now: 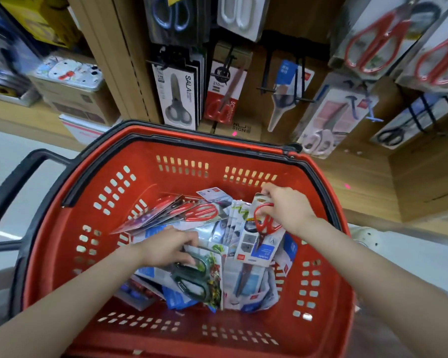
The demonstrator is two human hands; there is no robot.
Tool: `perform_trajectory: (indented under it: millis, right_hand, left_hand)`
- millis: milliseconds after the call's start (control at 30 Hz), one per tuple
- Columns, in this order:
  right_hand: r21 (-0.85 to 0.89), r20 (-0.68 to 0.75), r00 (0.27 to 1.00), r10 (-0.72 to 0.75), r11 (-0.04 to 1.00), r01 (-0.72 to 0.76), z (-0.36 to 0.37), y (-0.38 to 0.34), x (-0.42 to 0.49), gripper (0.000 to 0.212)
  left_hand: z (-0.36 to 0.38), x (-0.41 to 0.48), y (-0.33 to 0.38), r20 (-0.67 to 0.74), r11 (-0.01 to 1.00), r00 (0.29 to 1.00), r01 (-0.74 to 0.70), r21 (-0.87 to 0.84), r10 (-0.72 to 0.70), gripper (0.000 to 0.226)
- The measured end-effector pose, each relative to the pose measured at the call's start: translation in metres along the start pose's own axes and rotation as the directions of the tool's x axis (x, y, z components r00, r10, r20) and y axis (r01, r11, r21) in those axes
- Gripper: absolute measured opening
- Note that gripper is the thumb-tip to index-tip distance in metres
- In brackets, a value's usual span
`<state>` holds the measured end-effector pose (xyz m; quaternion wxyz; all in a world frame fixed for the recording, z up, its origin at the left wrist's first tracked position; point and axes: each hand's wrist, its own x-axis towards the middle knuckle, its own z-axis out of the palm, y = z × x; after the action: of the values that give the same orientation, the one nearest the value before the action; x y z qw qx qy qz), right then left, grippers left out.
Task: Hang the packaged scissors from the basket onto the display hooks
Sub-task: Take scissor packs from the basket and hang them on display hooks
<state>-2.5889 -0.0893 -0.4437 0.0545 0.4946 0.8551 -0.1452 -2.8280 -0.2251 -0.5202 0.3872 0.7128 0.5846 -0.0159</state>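
Left hand (170,250), right hand (286,206) round packs (260,245)

Red basket (192,182) — packaged scissors (204,213) heaped inside; display hooks (282,92) behind, carrying more packs

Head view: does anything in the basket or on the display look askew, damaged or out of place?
Nothing looks damaged. The packaged scissors in the red plastic basket lie in a loose, overlapping jumble. On the wooden display, the pale pink-handled scissors pack hangs tilted, though the wide lens may exaggerate this.
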Motion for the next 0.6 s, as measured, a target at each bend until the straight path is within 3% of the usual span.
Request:
perform_trajectory:
  millis: [133,233,333,400,467,600]
  right_hand:
    - [0.021,-0.141,0.99,0.02,1.0,-0.017,-0.03,0.005,-0.017,0.036]
    - [0.191,-0.207,0.968,0.142,0.976,-0.102,-0.049,0.014,-0.028,0.026]
    - [0.418,-0.222,0.922,0.317,0.885,-0.204,-0.063,0.021,-0.037,0.025]
    - [0.643,-0.18,0.883,0.434,0.731,-0.228,-0.068,0.026,-0.044,0.022]
    - [0.832,-0.062,0.861,0.505,0.502,-0.234,-0.068,0.028,-0.053,0.024]
    - [0.938,0.154,0.841,0.519,0.19,-0.29,-0.062,0.027,-0.071,0.036]
  left_hand:
    - [-0.006,-0.018,0.005,-0.091,0.999,0.995,0.036,-0.009,-0.036,0.028]
    - [-0.007,-0.03,0.014,-0.204,0.997,0.978,0.037,-0.069,-0.051,0.024]
    - [-0.012,-0.035,0.021,-0.338,0.978,0.936,0.032,-0.204,-0.101,0.018]
    - [-0.016,-0.038,0.025,-0.408,0.966,0.903,0.024,-0.258,-0.132,0.015]
    - [-0.021,-0.041,0.032,-0.501,0.936,0.846,-0.008,-0.353,-0.182,0.016]
    - [-0.036,-0.041,0.049,-0.636,0.824,0.698,-0.116,-0.555,-0.33,0.014]
